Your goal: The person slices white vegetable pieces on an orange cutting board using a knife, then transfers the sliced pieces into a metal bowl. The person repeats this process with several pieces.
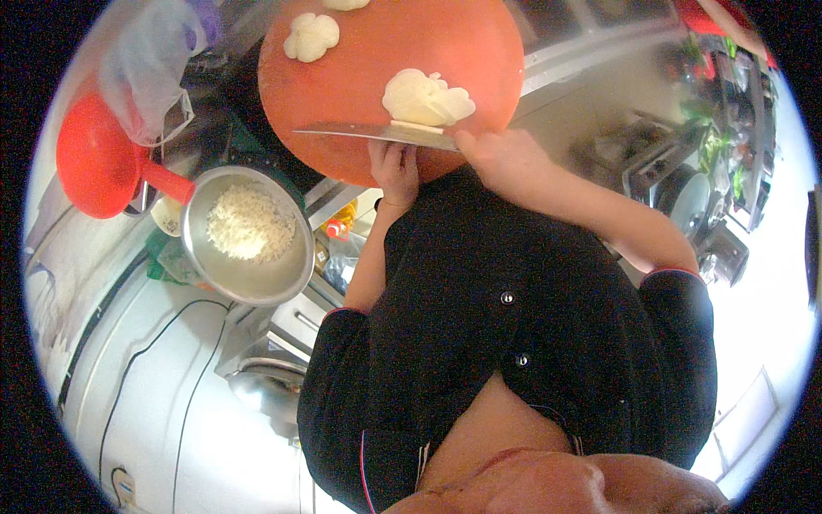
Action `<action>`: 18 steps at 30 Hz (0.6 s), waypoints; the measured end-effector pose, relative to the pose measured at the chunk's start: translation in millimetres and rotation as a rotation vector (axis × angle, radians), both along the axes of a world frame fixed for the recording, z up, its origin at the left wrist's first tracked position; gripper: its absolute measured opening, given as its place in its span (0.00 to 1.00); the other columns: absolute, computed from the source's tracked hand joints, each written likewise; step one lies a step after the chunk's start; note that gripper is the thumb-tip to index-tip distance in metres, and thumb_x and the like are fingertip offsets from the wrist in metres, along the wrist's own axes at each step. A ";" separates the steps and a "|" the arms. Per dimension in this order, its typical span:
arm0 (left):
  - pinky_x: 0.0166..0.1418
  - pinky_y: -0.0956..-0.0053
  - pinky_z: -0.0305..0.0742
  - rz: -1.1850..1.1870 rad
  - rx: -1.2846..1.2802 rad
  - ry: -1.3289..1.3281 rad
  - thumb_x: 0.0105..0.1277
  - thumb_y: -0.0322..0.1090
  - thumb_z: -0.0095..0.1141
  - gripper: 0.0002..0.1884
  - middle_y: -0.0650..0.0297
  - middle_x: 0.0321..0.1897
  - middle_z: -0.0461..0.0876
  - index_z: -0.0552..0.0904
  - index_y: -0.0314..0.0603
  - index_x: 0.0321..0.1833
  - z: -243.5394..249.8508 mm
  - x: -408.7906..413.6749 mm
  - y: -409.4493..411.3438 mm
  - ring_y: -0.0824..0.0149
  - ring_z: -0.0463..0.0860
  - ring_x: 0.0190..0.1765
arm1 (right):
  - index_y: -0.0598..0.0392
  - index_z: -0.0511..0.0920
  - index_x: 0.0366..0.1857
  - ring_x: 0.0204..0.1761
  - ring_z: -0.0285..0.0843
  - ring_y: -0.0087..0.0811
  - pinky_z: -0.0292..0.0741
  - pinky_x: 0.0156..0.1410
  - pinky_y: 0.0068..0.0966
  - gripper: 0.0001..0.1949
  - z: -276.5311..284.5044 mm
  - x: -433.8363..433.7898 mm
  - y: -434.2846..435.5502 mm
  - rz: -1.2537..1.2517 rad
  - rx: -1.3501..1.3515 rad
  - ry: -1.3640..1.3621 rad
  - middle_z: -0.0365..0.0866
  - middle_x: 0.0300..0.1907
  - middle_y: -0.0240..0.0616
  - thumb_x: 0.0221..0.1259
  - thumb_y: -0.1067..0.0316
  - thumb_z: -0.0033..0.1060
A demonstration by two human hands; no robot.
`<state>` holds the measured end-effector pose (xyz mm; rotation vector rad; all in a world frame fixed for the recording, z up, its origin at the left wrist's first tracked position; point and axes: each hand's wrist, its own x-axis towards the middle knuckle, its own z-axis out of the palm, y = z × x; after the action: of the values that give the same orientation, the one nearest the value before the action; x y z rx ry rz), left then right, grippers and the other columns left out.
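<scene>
My right hand (504,157) grips the handle of a broad kitchen knife (359,132). The blade runs sideways over the near part of a round orange cutting board (347,90). Just beyond the blade lies a stack of pale, lobed vegetable slices (424,96), with one thin slice (416,126) right along the blade. My left hand (397,172) is at the near side of the blade, fingertips against or just under it; what they press on is hidden. Another lobed slice (311,36) rests at the board's far left, and part of one more (345,3) shows at the top edge.
Left of the board is a steel bowl (276,283) with finely cut pale pieces (247,221). A red plastic ladle (99,157) and a translucent plastic bag (151,70) are beside it. An oil bottle (340,221) stands lower down. Dishes (684,199) are at the right.
</scene>
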<state>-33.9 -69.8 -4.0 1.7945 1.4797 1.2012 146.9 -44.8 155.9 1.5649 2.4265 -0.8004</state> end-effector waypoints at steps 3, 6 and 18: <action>0.57 0.56 0.69 -0.014 0.010 0.001 0.52 0.22 0.61 0.11 0.49 0.46 0.78 0.81 0.34 0.39 -0.3 -1.4 1.6 0.45 0.75 0.50 | 0.60 0.72 0.37 0.27 0.84 0.45 0.80 0.29 0.41 0.07 -2.0 -3.7 2.5 -0.008 -0.015 -0.003 0.82 0.22 0.46 0.59 0.68 0.47; 0.56 0.57 0.70 -0.007 0.031 0.012 0.51 0.22 0.62 0.10 0.50 0.46 0.78 0.81 0.35 0.38 1.6 -0.8 2.6 0.46 0.75 0.50 | 0.60 0.72 0.36 0.27 0.84 0.45 0.80 0.29 0.41 0.07 -2.2 -8.5 7.2 -0.001 -0.008 0.001 0.82 0.22 0.46 0.59 0.69 0.48; 0.48 0.63 0.73 -0.019 0.123 -0.064 0.50 0.20 0.62 0.09 0.56 0.37 0.79 0.82 0.38 0.34 10.4 4.1 9.1 0.54 0.77 0.43 | 0.57 0.72 0.37 0.30 0.81 0.52 0.76 0.32 0.46 0.09 -75.3 -14.9 20.6 -0.078 -0.076 0.046 0.80 0.25 0.51 0.63 0.63 0.50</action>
<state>-29.7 -60.7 6.3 1.8272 1.3768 1.3537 132.0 -24.2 80.5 1.6390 2.3489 -0.9415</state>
